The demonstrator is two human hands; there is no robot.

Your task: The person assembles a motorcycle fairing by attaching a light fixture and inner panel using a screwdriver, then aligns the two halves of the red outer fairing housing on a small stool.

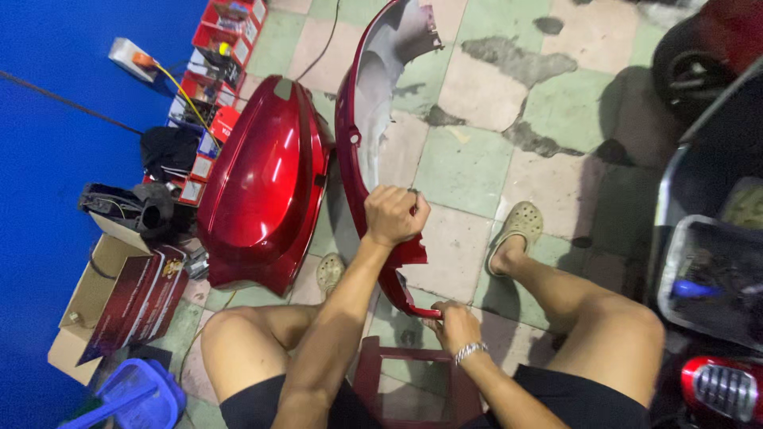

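Red scooter panel (362, 119) held up on its edge.
Left hand (395, 214) grips its rim; right hand (455, 324) pinches the bottom tip to keep it steady.

Open cardboard box (87, 306) by blue wall; red cartons (213, 71) beyond.

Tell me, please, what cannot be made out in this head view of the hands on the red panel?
- Left hand: its closed fist hides what it grips on the red panel.
- Right hand: its fingers cover the panel's lower tip, so the grip there is unclear.
- Panel top: cut off by the upper frame edge.
- Red boxes: contents too small to tell.
- Scooter: cut off by the right edge.
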